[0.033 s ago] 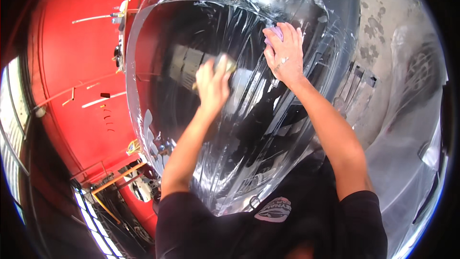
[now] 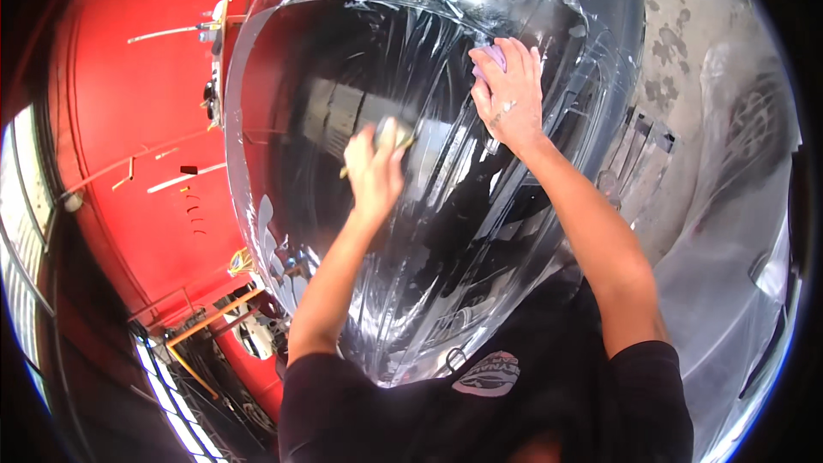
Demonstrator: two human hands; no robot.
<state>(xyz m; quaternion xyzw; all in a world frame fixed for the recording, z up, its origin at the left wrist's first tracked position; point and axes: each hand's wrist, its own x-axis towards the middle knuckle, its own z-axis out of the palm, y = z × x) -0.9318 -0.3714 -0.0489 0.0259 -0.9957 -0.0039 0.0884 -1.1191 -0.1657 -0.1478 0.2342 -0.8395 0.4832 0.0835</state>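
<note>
Left grip slightly nearer, yellowish tool blurred

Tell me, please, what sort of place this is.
Probably a vehicle workshop: wrinkled clear film lies over a glossy dark panel shaped like car bodywork, and the left hand holds a yellowish pad, the right hand a purple one.

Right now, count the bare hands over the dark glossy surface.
2: the left hand left of centre, gripping a blurred yellowish tool; the right hand higher and further right, holding a purple pad. None appears hidden.
</note>
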